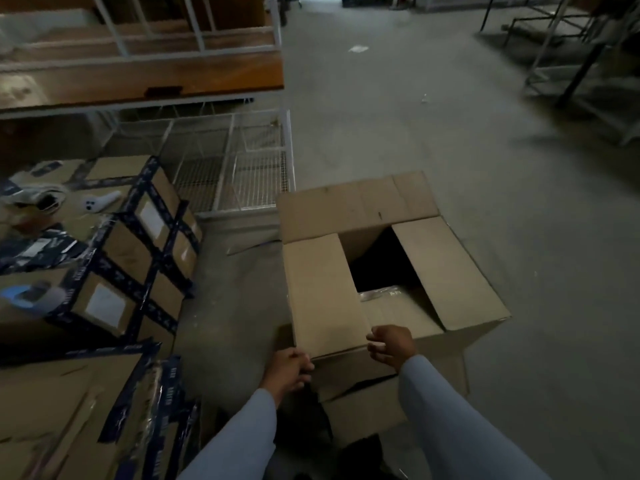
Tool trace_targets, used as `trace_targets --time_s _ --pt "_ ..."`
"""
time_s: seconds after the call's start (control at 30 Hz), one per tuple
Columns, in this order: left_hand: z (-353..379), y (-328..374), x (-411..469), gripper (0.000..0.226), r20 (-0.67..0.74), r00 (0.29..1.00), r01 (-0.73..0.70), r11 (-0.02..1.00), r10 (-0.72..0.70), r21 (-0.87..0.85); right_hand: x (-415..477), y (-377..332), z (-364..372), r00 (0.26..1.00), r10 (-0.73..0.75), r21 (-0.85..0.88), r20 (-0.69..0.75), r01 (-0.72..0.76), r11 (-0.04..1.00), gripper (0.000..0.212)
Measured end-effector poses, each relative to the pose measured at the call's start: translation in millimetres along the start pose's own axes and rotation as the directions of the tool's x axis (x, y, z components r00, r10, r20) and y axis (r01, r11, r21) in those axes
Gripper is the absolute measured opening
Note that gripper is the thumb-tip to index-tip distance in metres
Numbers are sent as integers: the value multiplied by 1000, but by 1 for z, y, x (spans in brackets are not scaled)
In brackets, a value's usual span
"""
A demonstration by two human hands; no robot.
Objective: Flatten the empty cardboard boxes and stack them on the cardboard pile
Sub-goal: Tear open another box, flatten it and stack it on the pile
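**Item: box (pixel 446 268), brown cardboard, one.**
Location: on the concrete floor (pixel 415 116) right in front of you, upright, top partly open. The far flap (pixel 356 206) and both side flaps lie roughly level. The inside is dark between them, and whether it is empty cannot be told.

**Hold.**
Left grip (pixel 289 370): your fingers are curled round the box's near left corner, just under the left flap (pixel 322 289).
Right grip (pixel 391 344): clenched at the near edge. It appears to pinch the near corner of that same flap between thumb and fingers, though blur keeps this from being certain.

**Handling, as judged.**
- Probably light for its bulk.
- Panels stiff, bending only along the creases.
- The near wall already shows a tear or buckle low down, so expect it to give way there first.
- Dry board is not slippery, but the edges can cut.
- Take hold at opposite corners or along the flap creases and push the walls across each other. A grip in the middle of a panel will only bow it.

**Destination.**
Flat cardboard (pixel 69 410) banded with dark tape lies at your lower left, near the box but not touching it. It is likely the pile.

**Also present.**
Taped boxes (pixel 138 244) beyond it, and a white wire rack (pixel 235 174) behind.
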State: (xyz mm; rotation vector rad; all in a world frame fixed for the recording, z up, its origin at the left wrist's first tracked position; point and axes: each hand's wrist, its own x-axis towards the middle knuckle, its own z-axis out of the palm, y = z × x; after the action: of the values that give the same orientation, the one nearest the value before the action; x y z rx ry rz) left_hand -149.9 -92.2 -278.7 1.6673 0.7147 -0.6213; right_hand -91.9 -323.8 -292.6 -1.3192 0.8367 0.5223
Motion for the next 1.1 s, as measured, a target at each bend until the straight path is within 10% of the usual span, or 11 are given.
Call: trace_targets --time_s 0.27,0.47,0.63,0.83,0.93,1.1 --pt "57 41 41 8 -3 999 52 988 -52 145 70 4 -5 995 88 -172 36 -81 982 14" --pt "78 58 70 10 -25 999 33 982 -29 187 103 13 3 984 153 -322 97 -114 940 52" --pt "93 86 60 16 -29 973 -217 953 228 210 83 -7 4 985 -107 -339 136 147 929 17" --pt "113 132 39 14 67 839 -515 749 540 417 46 -3 29 827 27 -320 561 186 929 30" --pt "105 131 41 18 112 838 -502 676 534 539 33 5 50 797 78 -552 599 341 761 50" --pt "46 90 68 51 -22 967 -117 519 254 847 74 46 62 784 283 -833 552 528 163 68"
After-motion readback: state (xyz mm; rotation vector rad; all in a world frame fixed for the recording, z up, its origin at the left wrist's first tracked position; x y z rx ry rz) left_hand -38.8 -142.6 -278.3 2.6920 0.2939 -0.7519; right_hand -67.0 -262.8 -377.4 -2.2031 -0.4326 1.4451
